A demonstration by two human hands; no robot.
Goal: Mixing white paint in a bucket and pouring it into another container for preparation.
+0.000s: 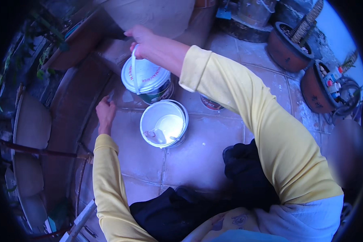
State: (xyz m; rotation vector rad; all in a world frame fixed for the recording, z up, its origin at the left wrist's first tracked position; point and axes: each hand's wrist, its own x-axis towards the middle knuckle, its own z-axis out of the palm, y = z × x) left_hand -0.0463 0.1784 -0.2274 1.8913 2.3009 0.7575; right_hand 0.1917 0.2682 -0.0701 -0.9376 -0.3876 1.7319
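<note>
My right hand [143, 40] grips the raised white handle of a lidded paint bucket [147, 76], which has a white lid with red print and a dark label on its side. To the lower left of that bucket, my left hand [105, 113] is closed, its fingers drawn together at the tips. A small greyish bit shows at those fingertips, too unclear to name. Between my arms stands an open white bucket [144, 121] with white paint in it. A pale tool or stick, hard to make out, leans inside. Its wire handle hangs over the rim.
A small can [211, 104] is partly covered by my right sleeve. Potted plants [290, 48] and another brown pot [316, 90] holding bottles line the right side. Large planters [32, 125] stand at left, with a thin branch [40, 149] crossing. The floor is tiled [201, 157].
</note>
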